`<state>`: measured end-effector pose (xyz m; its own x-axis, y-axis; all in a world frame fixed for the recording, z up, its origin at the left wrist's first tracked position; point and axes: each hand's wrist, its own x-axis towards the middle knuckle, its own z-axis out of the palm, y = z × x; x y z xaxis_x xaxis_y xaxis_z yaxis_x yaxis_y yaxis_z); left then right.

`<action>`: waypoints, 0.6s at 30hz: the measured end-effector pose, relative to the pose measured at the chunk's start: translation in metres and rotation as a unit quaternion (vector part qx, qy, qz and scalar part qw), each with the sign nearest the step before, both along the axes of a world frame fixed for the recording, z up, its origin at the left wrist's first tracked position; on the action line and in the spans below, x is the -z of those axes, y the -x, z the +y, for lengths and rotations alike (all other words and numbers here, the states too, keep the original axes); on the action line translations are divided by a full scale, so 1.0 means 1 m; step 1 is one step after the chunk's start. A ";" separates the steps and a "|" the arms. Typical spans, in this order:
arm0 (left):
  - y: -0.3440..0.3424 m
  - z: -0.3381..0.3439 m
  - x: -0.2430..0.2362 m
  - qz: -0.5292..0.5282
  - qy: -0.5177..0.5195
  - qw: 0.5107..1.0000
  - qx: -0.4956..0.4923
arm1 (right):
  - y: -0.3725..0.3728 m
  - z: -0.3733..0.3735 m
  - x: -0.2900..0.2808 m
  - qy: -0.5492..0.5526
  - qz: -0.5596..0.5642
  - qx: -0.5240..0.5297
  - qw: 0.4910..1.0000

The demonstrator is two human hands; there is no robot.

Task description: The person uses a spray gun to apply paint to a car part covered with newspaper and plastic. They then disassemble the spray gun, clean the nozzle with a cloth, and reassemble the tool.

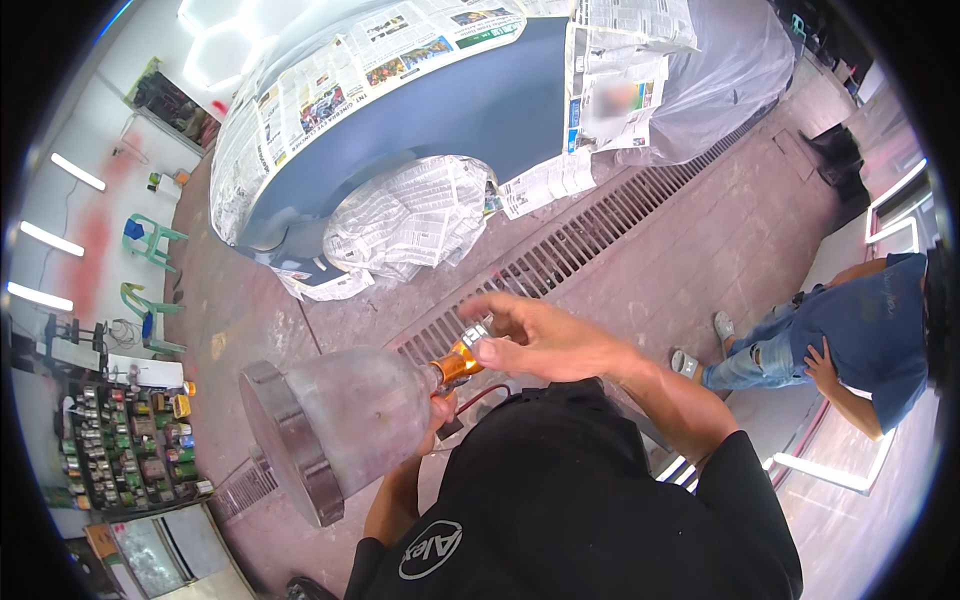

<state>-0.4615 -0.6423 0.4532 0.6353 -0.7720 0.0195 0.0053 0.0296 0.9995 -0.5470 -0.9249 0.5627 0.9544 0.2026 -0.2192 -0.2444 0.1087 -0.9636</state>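
Observation:
A paint spray gun with an orange metal body is held in front of my chest. Its large cloudy, translucent cup points left and ends in a wide dark lid. My left hand is closed around the gun below the body, mostly hidden behind the cup. At the front end, the thumb and fingers of my right hand pinch the silver air cap.
Ahead stands a car with a bare blue-grey fender, masked with newspaper and plastic sheet. A floor grate runs beside it. At right stands another person. Racked cans and green stools are at left.

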 end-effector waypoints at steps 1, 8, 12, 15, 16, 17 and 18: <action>0.004 -0.008 -0.007 0.002 0.006 1.000 -0.017 | -0.005 -0.002 -0.007 0.042 0.061 -0.052 0.996; -0.010 -0.019 -0.014 0.033 0.069 0.997 -0.005 | 0.001 0.004 0.009 -0.062 -0.091 0.114 0.987; -0.014 -0.025 -0.017 0.035 0.088 0.995 -0.019 | -0.019 -0.007 -0.002 -0.040 0.000 0.012 0.999; -0.024 -0.023 -0.024 0.059 0.130 0.990 -0.010 | -0.012 -0.007 0.003 -0.104 -0.128 0.124 0.979; -0.024 -0.025 -0.029 0.067 0.147 0.987 -0.015 | -0.018 -0.009 0.015 -0.121 -0.198 0.174 0.957; -0.025 -0.022 -0.036 0.071 0.161 0.984 -0.025 | -0.021 -0.011 0.015 -0.111 -0.215 0.174 0.955; -0.028 -0.018 -0.037 0.088 0.180 0.980 -0.019 | -0.024 -0.012 0.014 -0.100 -0.231 0.174 0.952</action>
